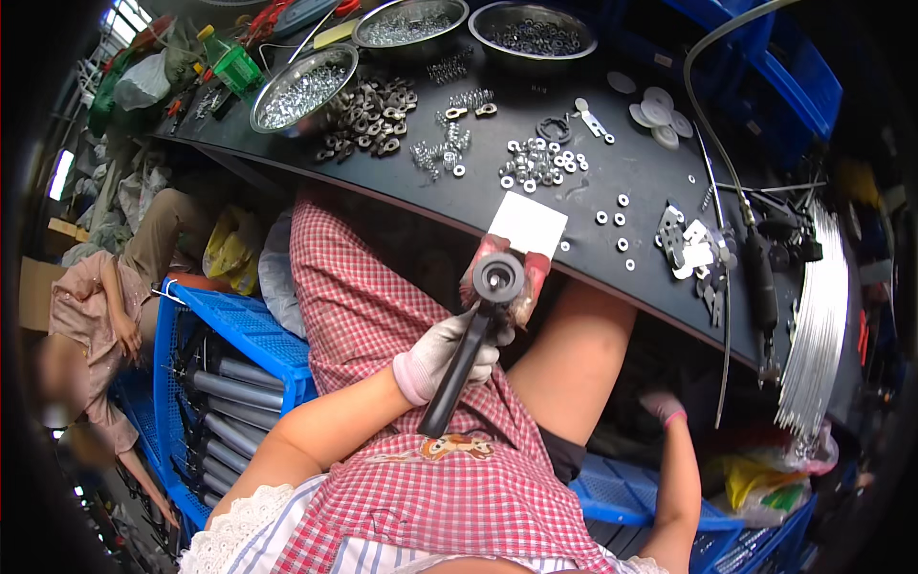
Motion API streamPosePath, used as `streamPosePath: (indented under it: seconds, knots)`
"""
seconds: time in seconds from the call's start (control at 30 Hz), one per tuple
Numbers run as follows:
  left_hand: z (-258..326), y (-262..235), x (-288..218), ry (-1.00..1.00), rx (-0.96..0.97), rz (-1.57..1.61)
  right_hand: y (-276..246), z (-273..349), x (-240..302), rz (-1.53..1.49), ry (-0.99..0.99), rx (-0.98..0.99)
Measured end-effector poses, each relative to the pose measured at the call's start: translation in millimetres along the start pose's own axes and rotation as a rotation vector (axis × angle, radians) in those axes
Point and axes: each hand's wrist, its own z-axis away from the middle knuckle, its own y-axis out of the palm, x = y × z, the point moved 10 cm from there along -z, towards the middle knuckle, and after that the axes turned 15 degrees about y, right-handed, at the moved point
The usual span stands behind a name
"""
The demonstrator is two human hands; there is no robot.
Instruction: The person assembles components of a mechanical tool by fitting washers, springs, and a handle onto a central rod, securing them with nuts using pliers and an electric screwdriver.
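Observation:
My left hand (pixel 445 359), in a white glove, is wrapped round a black part with a round, hollow collar and a long straight arm (pixel 454 378). The collar (pixel 498 277) faces up, with a small metal piece inside it. Just beyond the collar, red pieces (pixel 537 271) and a white square plate (pixel 529 226) sit at the table's near edge. Away to the lower right, my right hand (pixel 663 407), also gloved, hangs beside my thigh over the dark area under the table. Its fingers are shadowed and I cannot make out a hold.
Metal bowls of small parts (pixel 532 36) stand along the back of the black table (pixel 574 96). Washers (pixel 540 163), springs (pixel 445 148) and metal clips (pixel 373 115) lie loose. A hanging driver (pixel 760 287) and thin rods (pixel 813 325) are at right; a blue crate of tubes (pixel 239 311) stands left.

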Motion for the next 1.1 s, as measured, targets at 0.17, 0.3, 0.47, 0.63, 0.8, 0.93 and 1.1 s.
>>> streamPosePath:
  seconds: [0.17,0.3,0.47,0.63,0.8,0.93,1.1]
  knots:
    - [24.2,-36.2,-20.3,0.118,-0.359,-0.250,0.0,-95.6,50.6,0.000,-0.223,-0.098]
    - [43.9,-6.2,-72.7,0.174,-0.584,-1.252,13.4,-144.5,83.9,0.017,-0.284,-0.119]
    - [30.0,103.2,-154.8,0.441,-0.610,-1.892,25.4,-161.9,120.9,0.014,-0.298,-0.159]
    - [-46.1,194.3,-202.1,0.867,-0.184,-2.774,35.5,-159.8,129.7,0.029,-0.254,-0.211]
    - [-134.4,176.0,-267.0,0.516,-0.205,-2.973,28.2,-155.7,117.5,0.069,-0.173,-0.282]
    - [-149.7,168.2,-279.3,0.418,-0.264,-2.807,41.4,-124.5,68.5,0.095,-0.020,-0.321]
    - [-133.5,181.1,-285.9,0.656,-0.352,-2.883,9.8,-57.0,47.7,-0.134,-0.066,-0.284]
